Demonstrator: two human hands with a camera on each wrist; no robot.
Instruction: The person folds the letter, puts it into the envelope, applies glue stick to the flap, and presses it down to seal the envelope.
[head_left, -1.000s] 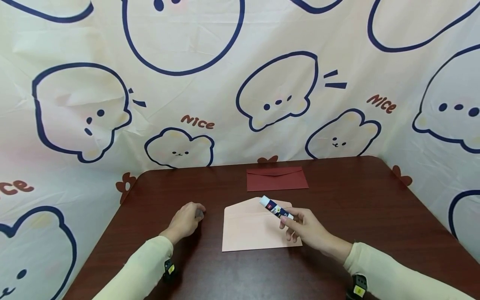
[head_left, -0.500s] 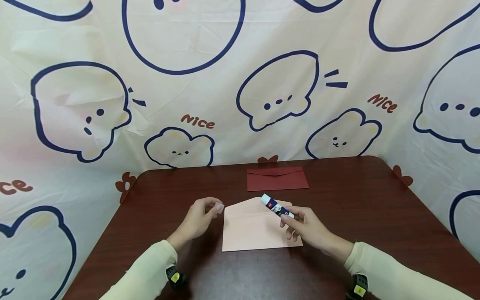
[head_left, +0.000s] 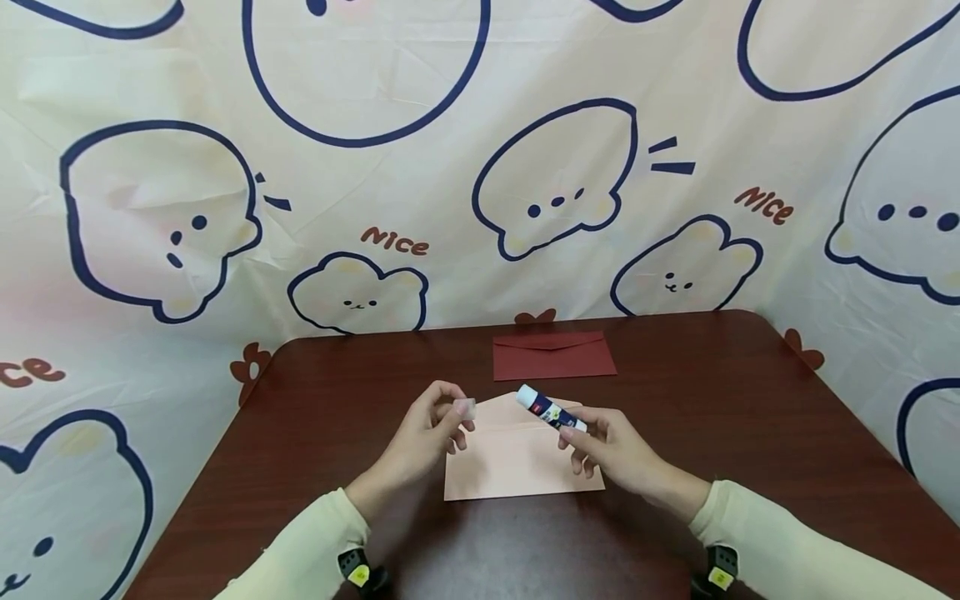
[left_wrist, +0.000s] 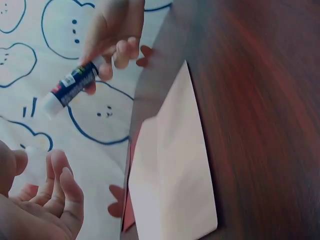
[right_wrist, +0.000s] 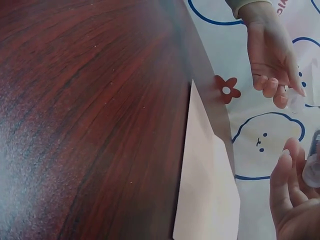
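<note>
My right hand (head_left: 626, 450) pinches a glue stick (head_left: 551, 410) by its lower end, between thumb and fingers. The stick has a dark blue label and tilts with its white end up and to the left. In my left hand (head_left: 420, 429), thumb and index finger pinch a small translucent cap (head_left: 468, 408). Both hands are raised over a pale pink envelope (head_left: 517, 467), which lies with its flap opened out away from me. The left wrist view shows the stick (left_wrist: 75, 85) apart from the cap (left_wrist: 36, 166).
Behind the pink envelope a dark red envelope (head_left: 555, 360) lies flat near the back edge of the brown wooden table (head_left: 360, 367). A cartoon-printed cloth (head_left: 420, 192) hangs behind the table and along its sides.
My left hand has lifted off the table at the left and moved right with the cap, over the pink envelope's left side. My right hand with the glue stick has hardly moved.
</note>
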